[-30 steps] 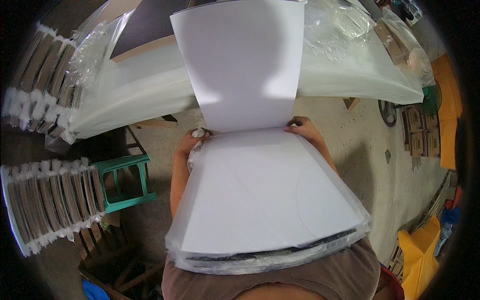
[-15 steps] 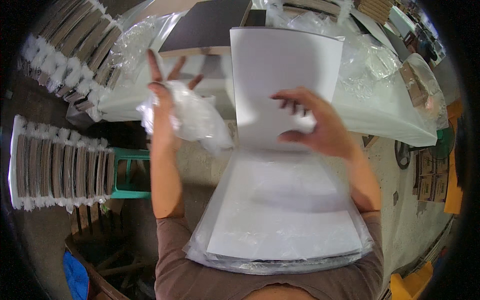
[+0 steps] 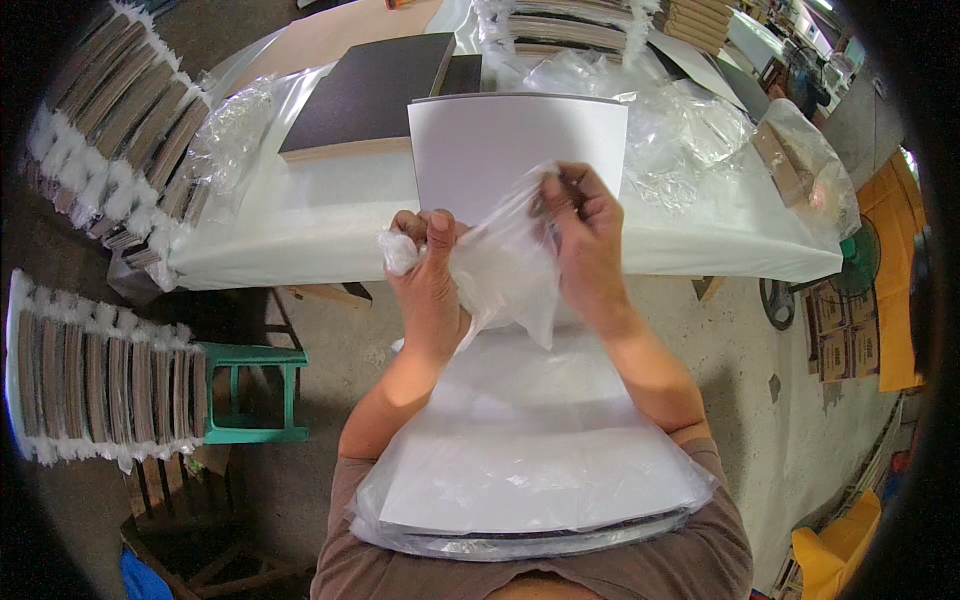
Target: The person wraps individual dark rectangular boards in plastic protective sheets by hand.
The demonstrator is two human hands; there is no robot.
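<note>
A crumpled clear plastic bag [image 3: 505, 275] is stretched between my hands, over the front edge of the table. My left hand [image 3: 432, 275] is closed around its bunched end, and a small wad pokes out beside the fingers. With fingertips pinched together, my right hand [image 3: 588, 230] grips the opposite edge. Behind and below my hands, a stack of white sheets [image 3: 470, 145] leans from my body up against the table. Its lower part sits inside a clear plastic sleeve [image 3: 560, 545]; the upper part is bare, with a dark layer showing along the top edge.
Dark boards [image 3: 365, 90] lie on the white-covered table [image 3: 310, 220], beside loose clear plastic [image 3: 670, 130]. Wrapped board stacks [image 3: 110, 375] stand at the left, next to a green stool [image 3: 255, 425]. At the right are brown cartons [image 3: 845, 335] and a green fan [image 3: 860, 255].
My left hand has come inward and down with the plastic, from the left side to the middle. My right hand, previously empty and open, now grips the plastic. The view has shifted slightly.
</note>
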